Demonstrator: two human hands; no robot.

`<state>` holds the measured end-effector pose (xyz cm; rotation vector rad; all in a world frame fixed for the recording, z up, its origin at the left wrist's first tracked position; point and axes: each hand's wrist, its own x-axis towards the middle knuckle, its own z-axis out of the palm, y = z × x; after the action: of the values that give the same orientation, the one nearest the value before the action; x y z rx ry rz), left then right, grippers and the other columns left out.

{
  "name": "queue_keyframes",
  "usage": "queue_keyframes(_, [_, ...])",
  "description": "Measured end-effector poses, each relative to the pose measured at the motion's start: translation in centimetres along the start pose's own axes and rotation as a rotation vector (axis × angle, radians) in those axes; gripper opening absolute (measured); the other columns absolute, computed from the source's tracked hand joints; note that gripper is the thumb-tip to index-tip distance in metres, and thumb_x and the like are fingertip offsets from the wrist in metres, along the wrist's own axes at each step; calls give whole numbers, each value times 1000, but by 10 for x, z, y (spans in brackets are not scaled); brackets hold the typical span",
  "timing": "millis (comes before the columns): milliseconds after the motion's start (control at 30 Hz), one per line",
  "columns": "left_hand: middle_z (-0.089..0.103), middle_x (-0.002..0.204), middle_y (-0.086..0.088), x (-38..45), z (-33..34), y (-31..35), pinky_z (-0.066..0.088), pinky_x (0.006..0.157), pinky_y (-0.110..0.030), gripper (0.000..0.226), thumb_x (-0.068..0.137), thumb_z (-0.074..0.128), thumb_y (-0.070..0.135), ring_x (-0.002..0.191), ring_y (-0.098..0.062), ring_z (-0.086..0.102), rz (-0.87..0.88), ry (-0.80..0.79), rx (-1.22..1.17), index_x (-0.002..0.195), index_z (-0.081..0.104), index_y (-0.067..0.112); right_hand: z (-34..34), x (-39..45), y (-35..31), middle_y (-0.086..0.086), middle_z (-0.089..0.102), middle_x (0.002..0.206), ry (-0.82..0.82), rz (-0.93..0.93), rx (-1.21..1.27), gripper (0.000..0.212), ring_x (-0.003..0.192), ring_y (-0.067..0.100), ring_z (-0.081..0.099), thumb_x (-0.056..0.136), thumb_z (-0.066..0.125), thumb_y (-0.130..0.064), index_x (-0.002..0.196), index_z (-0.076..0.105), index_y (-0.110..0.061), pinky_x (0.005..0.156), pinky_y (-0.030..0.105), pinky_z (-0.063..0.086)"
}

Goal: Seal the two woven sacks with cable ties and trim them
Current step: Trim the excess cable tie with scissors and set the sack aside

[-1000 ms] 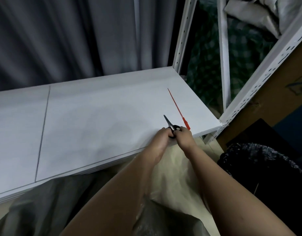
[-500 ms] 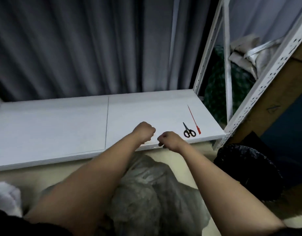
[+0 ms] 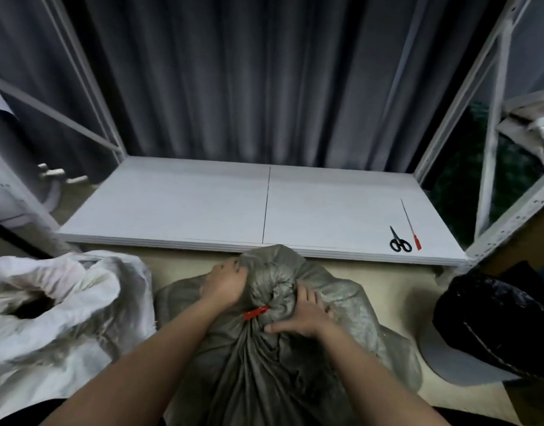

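Now both hands' fingers, left [image 3: 226,282] and right [image 3: 301,315], tight around the grey sack's [image 3: 273,364] tied neck.

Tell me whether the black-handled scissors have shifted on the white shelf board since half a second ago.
No. The black-handled scissors lie beside the loose red cable tie near the front right corner of the white shelf board, as before; only the camera view changed.

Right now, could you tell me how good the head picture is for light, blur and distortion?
Head view: dim, flat light, no glare; wide-angle bend bows the shelf edge and rack posts; both hands, left and right, on the grey sack look fairly sharp; the white sack at the frame edge is soft; scissors and spare tie read clearly.
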<state>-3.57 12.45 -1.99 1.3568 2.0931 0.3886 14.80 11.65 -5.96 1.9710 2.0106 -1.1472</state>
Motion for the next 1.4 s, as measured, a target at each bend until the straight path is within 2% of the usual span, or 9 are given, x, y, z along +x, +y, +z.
queue_keyframes(133, [43,146,-14,12,24,-32,31,111,-32,44,100,34,26,134,-30,40,-54,-162,-185,141,41,14,42,8,-7,2,-6,160,227,79,-88,127,147,29,-9,58,70,-73,151,4,-16,113,62,2])
queue_keyframes(233, [43,145,-16,19,29,-36,31,108,-28,42,100,35,16,133,-28,41,-76,-238,-236,139,42,4,51,24,-14,7,42,145,377,108,171,85,137,28,34,65,73,-57,134,36,-21,114,51,25])
queue_keyframes(333, [48,139,-18,27,22,-37,33,107,-30,40,99,37,17,129,-29,44,-115,-230,-222,134,47,1,37,23,-32,13,68,107,478,61,511,58,102,33,63,68,77,-39,113,47,-19,81,33,48])
queue_keyframes(400, [50,137,-19,30,11,-39,35,106,-31,39,99,37,19,127,-30,46,-130,-220,-206,131,48,1,21,17,-45,15,69,99,591,-3,537,50,94,37,64,72,76,-35,108,46,-17,68,32,42])
queue_keyframes(867, [26,154,-20,-7,-44,-69,19,117,-37,67,93,25,44,141,-35,26,-231,-149,-174,145,31,2,-69,-70,-63,-1,60,76,1027,-260,774,37,74,29,56,72,71,-17,89,40,-27,60,34,39])
queue_keyframes(1033, [38,148,-12,-68,-75,-43,32,104,-28,51,99,38,38,131,-25,41,-163,-362,-218,139,42,6,-120,-93,-102,-7,60,77,1054,-412,738,33,76,24,58,74,69,-23,90,40,-29,62,33,40])
queue_keyframes(1133, [48,136,-9,-80,-78,-44,41,96,-34,83,72,56,72,112,-26,51,-275,-462,-367,133,46,16,-146,-95,-133,-3,64,80,1066,-481,692,34,79,27,60,73,69,-28,90,40,-28,70,39,49])
queue_keyframes(1267, [53,113,-13,-68,-75,-53,41,100,-57,70,78,46,73,116,-38,52,-479,-544,-652,117,50,15,-172,-89,-181,0,66,82,1024,-583,604,36,81,27,62,72,70,-32,92,40,-24,75,42,51])
queue_keyframes(1400, [60,109,-9,-41,-84,-57,47,95,-50,67,73,50,74,101,-30,56,-473,-511,-866,111,57,19,-191,-68,-232,-1,67,83,940,-697,504,41,82,26,63,69,71,-35,93,41,-24,77,42,52])
